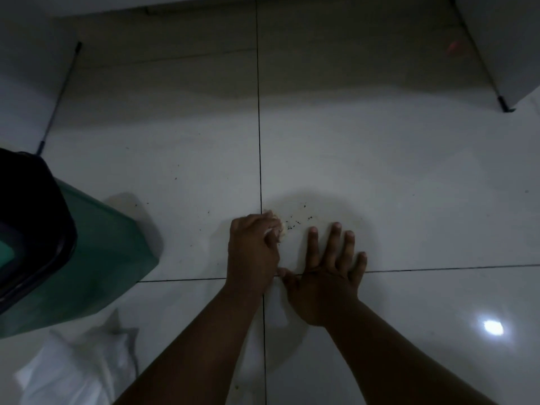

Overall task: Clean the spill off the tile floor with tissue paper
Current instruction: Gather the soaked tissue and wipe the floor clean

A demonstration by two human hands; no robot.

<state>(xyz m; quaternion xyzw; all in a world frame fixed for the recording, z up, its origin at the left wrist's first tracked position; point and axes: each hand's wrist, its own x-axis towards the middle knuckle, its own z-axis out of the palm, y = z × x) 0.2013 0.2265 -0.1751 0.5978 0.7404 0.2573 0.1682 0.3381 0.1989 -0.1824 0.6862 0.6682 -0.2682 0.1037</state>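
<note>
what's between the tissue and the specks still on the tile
Nothing visible. The left hand grips the tissue on the tile, and the dark specks lie just right of it on bare floor. The right hand rests flat nearer the person, below the specks, not in the path.

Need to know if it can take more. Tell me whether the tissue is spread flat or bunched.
Bunched: the left hand grips the tissue as a small wad, only a crumpled edge showing beside dark specks.
</note>
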